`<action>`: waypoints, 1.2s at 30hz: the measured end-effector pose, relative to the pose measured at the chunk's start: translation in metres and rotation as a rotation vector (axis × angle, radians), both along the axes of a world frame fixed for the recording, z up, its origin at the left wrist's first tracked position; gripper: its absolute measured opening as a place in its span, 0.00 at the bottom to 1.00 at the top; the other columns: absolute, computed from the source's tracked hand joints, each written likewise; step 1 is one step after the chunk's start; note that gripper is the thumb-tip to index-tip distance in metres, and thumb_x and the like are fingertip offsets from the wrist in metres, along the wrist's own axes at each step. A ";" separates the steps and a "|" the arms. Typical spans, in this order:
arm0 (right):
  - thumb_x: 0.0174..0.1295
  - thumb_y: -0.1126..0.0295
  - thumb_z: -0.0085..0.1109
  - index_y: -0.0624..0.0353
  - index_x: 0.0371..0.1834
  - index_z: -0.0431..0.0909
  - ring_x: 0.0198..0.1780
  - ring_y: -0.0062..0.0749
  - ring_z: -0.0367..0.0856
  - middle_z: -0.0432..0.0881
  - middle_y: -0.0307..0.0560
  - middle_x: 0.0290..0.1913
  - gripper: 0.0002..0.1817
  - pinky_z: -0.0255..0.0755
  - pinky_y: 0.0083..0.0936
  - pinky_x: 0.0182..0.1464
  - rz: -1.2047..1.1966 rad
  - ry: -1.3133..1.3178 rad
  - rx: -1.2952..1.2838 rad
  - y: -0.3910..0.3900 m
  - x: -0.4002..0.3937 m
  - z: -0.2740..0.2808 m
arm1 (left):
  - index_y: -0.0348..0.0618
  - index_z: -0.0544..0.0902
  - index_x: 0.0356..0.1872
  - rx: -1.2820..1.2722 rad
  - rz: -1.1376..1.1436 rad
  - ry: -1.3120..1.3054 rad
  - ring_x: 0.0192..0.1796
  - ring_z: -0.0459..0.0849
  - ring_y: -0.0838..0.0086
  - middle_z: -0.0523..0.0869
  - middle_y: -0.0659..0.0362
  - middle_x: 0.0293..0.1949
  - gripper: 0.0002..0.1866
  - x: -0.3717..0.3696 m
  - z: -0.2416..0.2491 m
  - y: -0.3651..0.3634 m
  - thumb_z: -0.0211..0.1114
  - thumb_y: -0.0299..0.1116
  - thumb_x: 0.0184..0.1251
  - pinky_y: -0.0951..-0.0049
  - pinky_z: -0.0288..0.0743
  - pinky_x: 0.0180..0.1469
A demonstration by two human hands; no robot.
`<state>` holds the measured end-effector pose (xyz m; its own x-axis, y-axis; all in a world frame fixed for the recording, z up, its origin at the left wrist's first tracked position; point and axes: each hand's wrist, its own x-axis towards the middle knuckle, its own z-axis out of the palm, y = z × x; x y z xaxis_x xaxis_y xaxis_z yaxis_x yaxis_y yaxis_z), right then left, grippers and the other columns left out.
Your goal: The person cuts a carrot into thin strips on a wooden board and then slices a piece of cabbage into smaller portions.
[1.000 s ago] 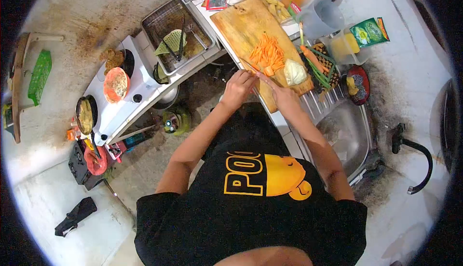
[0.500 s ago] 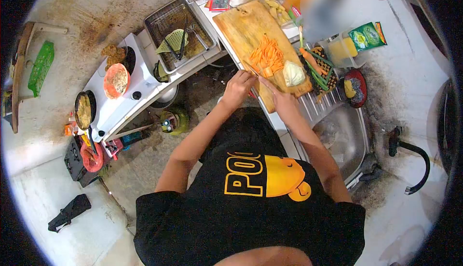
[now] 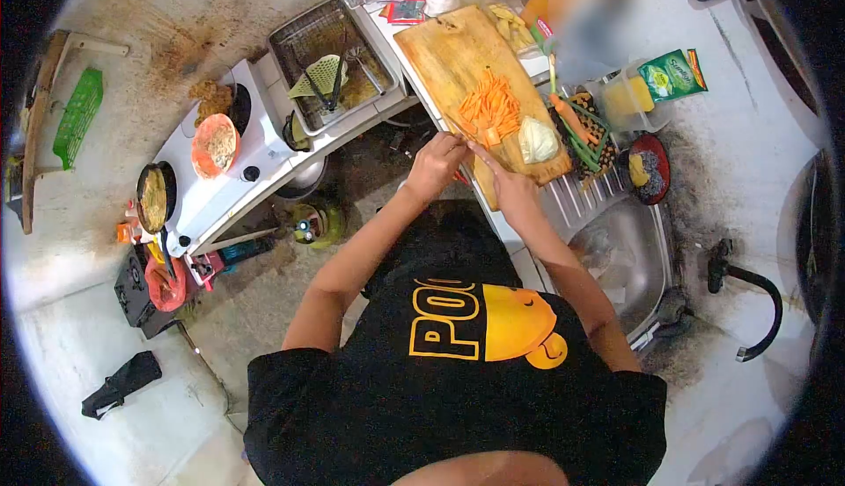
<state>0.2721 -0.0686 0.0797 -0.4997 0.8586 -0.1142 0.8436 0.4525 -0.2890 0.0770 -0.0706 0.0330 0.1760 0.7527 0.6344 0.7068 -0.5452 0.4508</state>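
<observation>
Crowding worn concrete counter [image 3: 748,160]: board [image 3: 458,55], sink [image 3: 629,257].

Carrot sticks [image 3: 489,107] lie on the cutting board [image 3: 444,50], cabbage [image 3: 536,140] just right of them, sink [image 3: 629,253] further right

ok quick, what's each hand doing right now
Left hand: curled at the cutting board edge; grip unclear.
Right hand: on the board; holding anything cannot be told.

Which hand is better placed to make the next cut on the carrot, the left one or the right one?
Probably the right hand: it appears to grip the knife on the cutting board, blade toward the carrot strips. The left hand sits at the board's near edge, steadying the piece.
</observation>
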 end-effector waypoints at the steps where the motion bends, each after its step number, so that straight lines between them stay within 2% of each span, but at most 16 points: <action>1: 0.64 0.74 0.54 0.12 0.77 0.46 0.25 0.53 0.84 0.80 0.55 0.21 0.46 0.79 0.47 0.30 -0.009 -0.037 -0.031 0.005 -0.004 0.001 | 0.35 0.85 0.37 0.006 -0.001 0.002 0.44 0.83 0.60 0.83 0.52 0.40 0.11 -0.002 0.001 0.003 0.67 0.24 0.49 0.65 0.82 0.46; 8: 0.67 0.72 0.51 0.12 0.77 0.45 0.29 0.56 0.85 0.82 0.60 0.25 0.44 0.79 0.51 0.33 -0.005 0.064 -0.104 0.009 0.000 0.003 | 0.35 0.85 0.41 -0.049 -0.009 -0.039 0.43 0.84 0.58 0.82 0.52 0.39 0.12 -0.001 -0.002 -0.003 0.68 0.22 0.53 0.63 0.82 0.44; 10: 0.70 0.71 0.47 0.17 0.77 0.52 0.31 0.60 0.84 0.82 0.65 0.29 0.37 0.79 0.51 0.37 -0.044 -0.010 -0.139 0.008 -0.002 0.007 | 0.34 0.86 0.41 -0.039 -0.006 -0.075 0.43 0.84 0.58 0.82 0.51 0.39 0.13 0.001 -0.005 -0.002 0.68 0.22 0.53 0.62 0.82 0.43; 11: 0.70 0.71 0.47 0.17 0.77 0.52 0.31 0.60 0.84 0.82 0.65 0.29 0.37 0.79 0.51 0.37 -0.043 -0.012 -0.139 0.006 0.001 0.007 | 0.34 0.85 0.42 -0.046 -0.021 -0.069 0.43 0.84 0.58 0.82 0.51 0.39 0.13 0.002 -0.007 -0.001 0.68 0.23 0.53 0.62 0.82 0.44; 13: 0.70 0.73 0.45 0.20 0.77 0.54 0.32 0.62 0.83 0.81 0.67 0.31 0.36 0.78 0.49 0.38 -0.098 0.159 -0.203 0.003 0.011 0.001 | 0.34 0.85 0.43 -0.051 -0.031 -0.066 0.43 0.84 0.58 0.82 0.51 0.39 0.13 0.004 -0.006 0.001 0.67 0.23 0.54 0.63 0.82 0.44; 14: 0.70 0.73 0.45 0.20 0.77 0.54 0.32 0.62 0.83 0.81 0.67 0.31 0.36 0.78 0.49 0.38 -0.091 0.155 -0.202 0.003 0.016 -0.005 | 0.34 0.85 0.43 -0.041 -0.073 -0.018 0.44 0.83 0.59 0.82 0.52 0.40 0.14 0.009 -0.006 0.004 0.66 0.23 0.53 0.64 0.82 0.44; 16: 0.69 0.71 0.48 0.16 0.78 0.46 0.28 0.62 0.82 0.80 0.64 0.24 0.40 0.76 0.54 0.34 -0.031 0.330 -0.107 -0.001 0.025 -0.009 | 0.34 0.85 0.43 -0.038 -0.116 0.021 0.45 0.83 0.59 0.82 0.53 0.40 0.14 0.013 -0.003 0.004 0.65 0.24 0.53 0.65 0.82 0.45; 20: 0.69 0.72 0.48 0.16 0.78 0.46 0.28 0.61 0.82 0.80 0.64 0.24 0.40 0.76 0.54 0.34 -0.107 0.174 -0.174 -0.004 0.018 0.005 | 0.37 0.85 0.40 -0.015 -0.136 0.051 0.45 0.82 0.62 0.81 0.55 0.39 0.14 0.013 -0.004 0.008 0.63 0.25 0.50 0.67 0.82 0.46; 22: 0.69 0.75 0.44 0.23 0.77 0.55 0.36 0.64 0.83 0.80 0.71 0.31 0.36 0.75 0.54 0.41 -0.171 0.061 -0.282 -0.003 0.011 0.015 | 0.38 0.84 0.39 -0.017 -0.141 0.076 0.45 0.82 0.62 0.81 0.56 0.38 0.13 0.010 -0.008 0.008 0.63 0.26 0.49 0.67 0.81 0.45; 25: 0.70 0.74 0.44 0.24 0.78 0.55 0.35 0.65 0.82 0.79 0.70 0.29 0.36 0.75 0.54 0.41 -0.156 -0.002 -0.209 -0.003 0.007 0.020 | 0.38 0.84 0.38 0.051 -0.140 0.103 0.44 0.81 0.63 0.80 0.56 0.37 0.13 0.011 -0.009 0.013 0.63 0.26 0.49 0.68 0.81 0.44; 29: 0.70 0.74 0.44 0.25 0.78 0.55 0.33 0.66 0.81 0.78 0.70 0.27 0.35 0.73 0.54 0.38 -0.111 0.163 -0.105 -0.017 0.027 0.001 | 0.35 0.84 0.38 0.089 -0.149 0.095 0.44 0.82 0.63 0.81 0.55 0.37 0.13 0.016 -0.010 0.012 0.63 0.26 0.49 0.68 0.82 0.44; 31: 0.67 0.75 0.48 0.22 0.79 0.50 0.28 0.60 0.82 0.79 0.65 0.23 0.41 0.74 0.53 0.33 -0.121 0.228 -0.189 -0.033 0.047 0.003 | 0.36 0.84 0.39 0.044 -0.141 0.071 0.45 0.83 0.61 0.83 0.54 0.39 0.14 0.016 -0.014 0.010 0.66 0.24 0.48 0.66 0.82 0.45; 33: 0.67 0.75 0.47 0.23 0.78 0.51 0.28 0.60 0.82 0.78 0.65 0.23 0.40 0.73 0.53 0.33 -0.160 0.174 -0.224 -0.051 0.057 0.012 | 0.36 0.85 0.40 0.003 -0.135 0.045 0.46 0.84 0.58 0.84 0.52 0.41 0.15 0.019 -0.015 0.009 0.69 0.23 0.48 0.65 0.83 0.47; 36: 0.67 0.76 0.47 0.25 0.78 0.54 0.27 0.61 0.81 0.77 0.66 0.22 0.39 0.72 0.53 0.32 -0.191 0.165 -0.260 -0.049 0.059 0.018 | 0.35 0.85 0.42 0.020 -0.130 0.014 0.44 0.82 0.61 0.82 0.55 0.39 0.16 0.016 -0.013 0.007 0.65 0.24 0.49 0.68 0.82 0.46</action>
<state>0.3315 -0.1180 0.0975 -0.3630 0.8912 -0.2720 0.8383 0.1850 -0.5128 0.0930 -0.0641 0.0201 0.2805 0.7103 0.6456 0.6360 -0.6413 0.4292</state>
